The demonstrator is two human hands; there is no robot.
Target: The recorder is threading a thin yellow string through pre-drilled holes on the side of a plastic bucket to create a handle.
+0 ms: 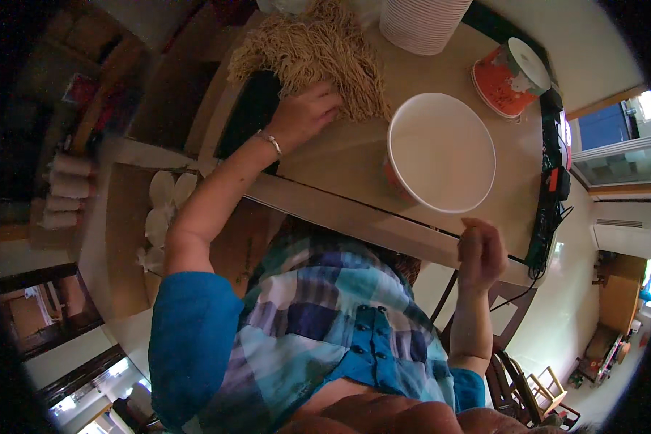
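A large heap of tangled beige strands (pixel 333 58), like noodles or cord, lies at the far left of the table. My left hand (pixel 309 114), with a bracelet at the wrist, rests against its near edge, fingers curled; whether strands are pinched in them is hidden. To the right stands a wide white paper bucket (pixel 443 152), its mouth facing me; I see only pale inner walls. Just below its near rim is my right hand (pixel 482 253), raised off the table with bent fingers. Anything between those fingertips cannot be made out.
Behind the bucket rises a stack of white tubs (pixel 423 25). An orange printed bucket (pixel 510 78) stands at the far right. Black power strips and cables (pixel 550 188) run along the right edge. Below the table's left side, an open cardboard box (pixel 126 239) holds white rolled or cup-like items.
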